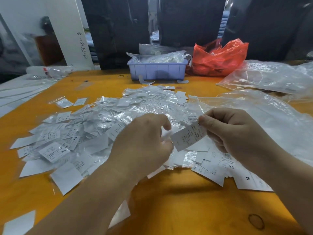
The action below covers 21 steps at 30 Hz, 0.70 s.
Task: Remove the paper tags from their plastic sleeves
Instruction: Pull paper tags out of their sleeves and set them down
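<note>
Pinching a paper tag (pixel 188 135) edge, right hand (pixel 237 131); left hand (pixel 145 143) curled, grip unclear.

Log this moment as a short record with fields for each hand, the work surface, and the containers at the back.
right hand: pinches a paper tag at its upper end
left hand: fingers curled at the tag's lower end; grip unclear
surface: orange table under a pile of sleeved tags
back: blue bin holding clear plastic, red bag to its right
</note>
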Motion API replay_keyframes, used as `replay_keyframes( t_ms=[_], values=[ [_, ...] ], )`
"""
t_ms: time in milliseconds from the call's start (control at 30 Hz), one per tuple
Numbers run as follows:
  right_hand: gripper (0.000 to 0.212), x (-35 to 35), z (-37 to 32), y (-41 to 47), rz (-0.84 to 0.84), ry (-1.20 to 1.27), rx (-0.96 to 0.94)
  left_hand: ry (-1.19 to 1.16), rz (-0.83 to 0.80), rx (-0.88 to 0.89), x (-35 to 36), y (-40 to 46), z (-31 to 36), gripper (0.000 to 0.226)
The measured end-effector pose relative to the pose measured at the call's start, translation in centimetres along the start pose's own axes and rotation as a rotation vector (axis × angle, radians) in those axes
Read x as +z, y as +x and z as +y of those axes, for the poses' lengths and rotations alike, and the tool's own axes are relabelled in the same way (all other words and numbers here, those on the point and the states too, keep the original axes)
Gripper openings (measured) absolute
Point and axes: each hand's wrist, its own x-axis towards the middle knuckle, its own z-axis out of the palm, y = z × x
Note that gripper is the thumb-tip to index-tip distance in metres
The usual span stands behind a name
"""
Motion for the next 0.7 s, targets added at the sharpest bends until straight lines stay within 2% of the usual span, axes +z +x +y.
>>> replay_keyframes(
  t_ms=[67,100,233,300,400,467,533,567,633,700],
  values=[
    [0.023,0.2,-0.1,-0.1,-0.036,0.021,-0.016,-0.204,-0.127,-0.035,0.0,0.0,0.3,0.008],
    [0.022,0.3,-0.1,-0.1,-0.045,0.019,-0.022,-0.283,-0.146,-0.032,0.0,0.0,0.4,0.013],
    [0.027,0.3,0.0,-0.3,-0.029,-0.093,-0.065,-0.497,-0.123,-0.017,-0.1,0.2,0.8,0.035],
    [0.028,0.5,0.0,-0.4,-0.015,-0.251,-0.17,-0.477,-0.147,0.024,0.1,-0.1,1.0,0.044],
    [0.02,1.0,-0.1,-0.7,-0.046,-0.333,-0.274,-0.333,-0.152,0.068,0.8,-0.4,1.2,0.037],
    [0.017,1.2,0.0,-0.7,-0.067,-0.245,-0.266,-0.335,-0.11,0.059,1.1,-0.3,1.1,0.041],
    [0.008,0.9,0.1,-0.5,-0.074,-0.044,-0.167,-0.374,-0.069,0.031,1.0,-0.1,0.8,0.039],
    [0.012,0.6,0.2,-0.3,-0.088,0.043,-0.103,-0.405,-0.061,0.014,0.9,-0.1,0.8,0.035],
    [0.038,0.0,0.2,0.0,-0.136,0.168,-0.005,-0.489,-0.071,-0.03,0.7,0.0,0.7,0.023],
    [0.051,-0.2,-0.1,0.1,-0.159,0.257,0.023,-0.553,-0.071,-0.057,0.6,0.1,0.6,0.019]
  ],
)
